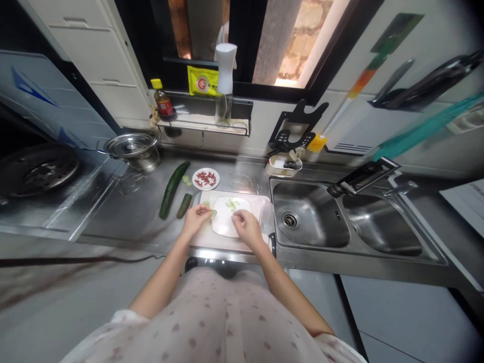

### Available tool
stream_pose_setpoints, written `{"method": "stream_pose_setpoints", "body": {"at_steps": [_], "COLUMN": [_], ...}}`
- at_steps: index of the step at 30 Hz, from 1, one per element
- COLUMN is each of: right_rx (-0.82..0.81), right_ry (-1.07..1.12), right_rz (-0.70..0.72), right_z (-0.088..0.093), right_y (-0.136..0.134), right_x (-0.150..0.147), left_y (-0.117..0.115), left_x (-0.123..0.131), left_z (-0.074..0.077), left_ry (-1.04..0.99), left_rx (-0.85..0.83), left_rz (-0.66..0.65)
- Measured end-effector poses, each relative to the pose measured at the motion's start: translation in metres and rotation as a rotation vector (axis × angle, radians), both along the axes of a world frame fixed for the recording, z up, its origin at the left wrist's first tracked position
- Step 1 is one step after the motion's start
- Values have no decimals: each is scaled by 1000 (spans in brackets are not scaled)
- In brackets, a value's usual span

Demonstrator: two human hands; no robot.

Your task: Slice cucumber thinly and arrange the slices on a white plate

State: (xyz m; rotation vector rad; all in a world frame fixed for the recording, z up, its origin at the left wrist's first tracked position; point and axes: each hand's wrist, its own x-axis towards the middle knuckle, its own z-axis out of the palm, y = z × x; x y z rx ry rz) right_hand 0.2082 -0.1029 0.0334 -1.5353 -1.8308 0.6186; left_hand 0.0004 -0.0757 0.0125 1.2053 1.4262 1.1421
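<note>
A white plate (222, 228) lies on a pale cutting board (260, 204), with a few thin cucumber slices (231, 203) grouped near its far edge. At the plate's left edge, my left hand (195, 220) pinches a cucumber slice (214, 214). Another slice shows just beyond those fingers. My right hand (247, 229) is over the plate's right side with its fingers pressed together; whatever is in them, if anything, is hidden. Left of the board lie a long whole cucumber (174, 190) and a short cut piece of cucumber (184, 205).
A small plate of red bits (206, 179) stands behind the board. A black knife handle (273, 244) sticks out at the board's right. The double sink (310, 214) is to the right, a lidded steel pot (134, 151) at the back left. A spray bottle (226, 83) stands on the rack.
</note>
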Motion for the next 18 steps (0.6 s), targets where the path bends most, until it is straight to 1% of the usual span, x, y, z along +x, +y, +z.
{"method": "stream_pose_setpoints", "body": {"at_steps": [4, 7, 9, 11, 13, 16, 18], "right_rx": [160, 198, 195, 188, 178, 159, 144], "right_ry": [78, 92, 95, 102, 117, 147, 166], "right_rz": [85, 132, 146, 163, 177, 164, 132], "right_z": [21, 34, 39, 42, 43, 41, 39], "right_y": [7, 9, 8, 8, 7, 7, 7], "right_x": [-9, -13, -15, -15, -16, -14, -12], "left_y": [-4, -8, -10, -11, -11, -11, -12], "left_x": [8, 13, 17, 20, 23, 25, 27], "left_z": [31, 49, 57, 62, 64, 62, 59], "left_ry": [-16, -15, -4, 1, 3, 8, -4], "left_rx": [43, 76, 101, 122, 135, 133, 108], "left_rz": [-101, -138, -155, -172, -190, -195, -150]}}
